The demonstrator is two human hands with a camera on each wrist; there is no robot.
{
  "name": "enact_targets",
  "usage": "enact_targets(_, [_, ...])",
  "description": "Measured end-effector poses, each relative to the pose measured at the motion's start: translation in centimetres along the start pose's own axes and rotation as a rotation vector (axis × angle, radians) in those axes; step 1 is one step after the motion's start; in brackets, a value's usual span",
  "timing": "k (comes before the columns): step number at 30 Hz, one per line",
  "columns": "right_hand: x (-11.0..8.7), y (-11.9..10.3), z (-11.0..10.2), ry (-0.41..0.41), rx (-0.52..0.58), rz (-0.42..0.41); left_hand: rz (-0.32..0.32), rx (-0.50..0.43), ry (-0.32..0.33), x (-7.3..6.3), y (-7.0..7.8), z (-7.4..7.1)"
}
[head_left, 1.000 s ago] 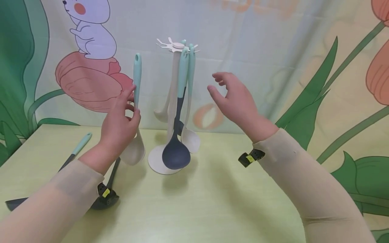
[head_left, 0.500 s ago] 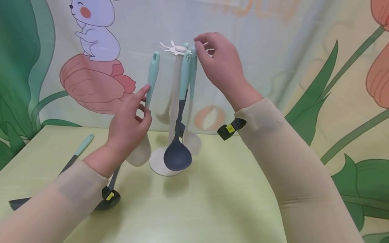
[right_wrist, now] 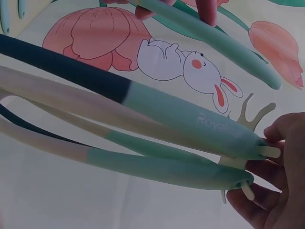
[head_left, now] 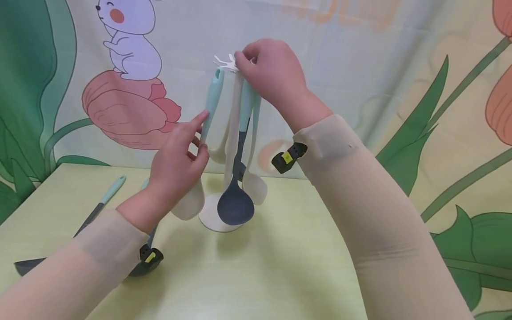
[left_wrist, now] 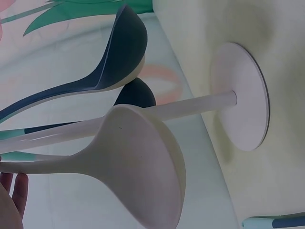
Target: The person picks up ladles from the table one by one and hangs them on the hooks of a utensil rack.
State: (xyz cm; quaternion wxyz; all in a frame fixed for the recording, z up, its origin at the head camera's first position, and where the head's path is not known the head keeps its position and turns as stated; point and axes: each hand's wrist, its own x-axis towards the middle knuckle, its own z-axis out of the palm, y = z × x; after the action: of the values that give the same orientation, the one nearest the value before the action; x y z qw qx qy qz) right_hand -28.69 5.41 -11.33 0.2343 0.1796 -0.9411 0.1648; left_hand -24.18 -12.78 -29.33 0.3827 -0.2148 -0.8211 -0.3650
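Observation:
My left hand (head_left: pixel 176 155) grips a cream ladle with a mint handle (head_left: pixel 215 91), held nearly upright left of the white utensil stand (head_left: pixel 211 218). Its broad cream bowl (left_wrist: pixel 138 162) fills the middle of the left wrist view. With thumb and fingers, my right hand (head_left: pixel 276 66) holds the hooked top (right_wrist: pixel 252 119) of the stand and hides part of it. Hanging from the hooks are a dark ladle (head_left: pixel 236 206), a cream utensil (head_left: pixel 254 189) and others behind them. In the right wrist view, the hung mint handle (right_wrist: pixel 190 121) ends beside my right fingers.
On the table's left lie a dark utensil with a mint handle (head_left: pixel 114 189) and a dark ladle (head_left: pixel 140 271), both partly hidden by my left forearm. A printed cloth (head_left: pixel 192 26) with a rabbit and tulips hangs behind the table (head_left: pixel 272 266).
My right hand has moved up and left from beside the stand to its hooked top. My left hand has carried the cream ladle right, closer to the stand, its handle tilting rightward.

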Motion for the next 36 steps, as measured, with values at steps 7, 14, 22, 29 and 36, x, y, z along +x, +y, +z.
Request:
enact_targets(7, [0.0,-0.3,-0.6,-0.062,0.017,0.055,-0.015,0.005,-0.015,0.4,0.5,0.2])
enact_targets(14, [0.1,-0.8,-1.0,-0.078,-0.004,0.055,-0.018,0.010,-0.024,0.6,0.8,0.6])
enact_targets(22, [0.6,-1.2,-1.0,-0.085,-0.034,0.026,-0.047,0.007,-0.024,0.9,1.3,0.8])
enact_targets(29, [0.9,-1.7,-1.1,-0.113,-0.092,0.037,-0.100,0.042,-0.066,1.2,1.8,1.2])
enact_targets(36, [0.9,-2.3,-1.5,-0.156,-0.121,0.055,-0.129,0.043,-0.078,1.4,2.1,1.7])
